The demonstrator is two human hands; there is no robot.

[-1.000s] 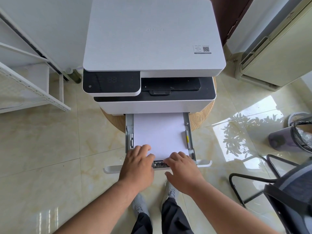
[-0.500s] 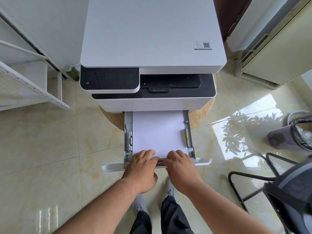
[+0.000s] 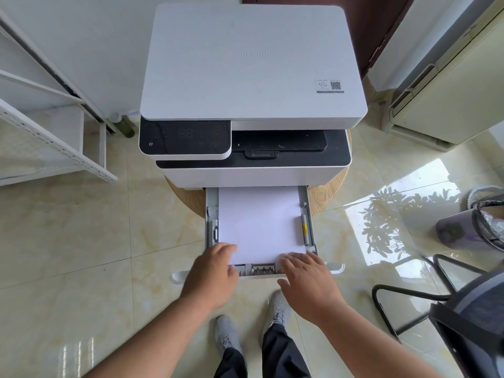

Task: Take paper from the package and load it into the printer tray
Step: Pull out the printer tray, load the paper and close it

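Observation:
A white printer point(image 3: 251, 64) with a black control panel stands on a round wooden stool. Its grey paper tray point(image 3: 306, 214) is pulled out toward me, and a stack of white paper point(image 3: 259, 222) lies flat inside it between the side guides. My left hand point(image 3: 212, 274) rests on the tray's front left corner, fingertips on the paper's near edge. My right hand point(image 3: 305, 279) lies over the front right corner, fingers spread, touching the paper's near right corner. Neither hand grips anything. The paper package is out of sight.
A white metal shelf frame point(image 3: 54, 148) stands at the left. A standing air conditioner point(image 3: 447, 85) is at the right, with a lined bin point(image 3: 488, 222) and a black chair point(image 3: 463, 323) nearer me. My shoes point(image 3: 226, 334) are on the glossy tile floor below the tray.
Both hands have slid apart from the middle of the tray's front edge to its two corners, uncovering the grey length guide between them. The paper and tray have stayed put.

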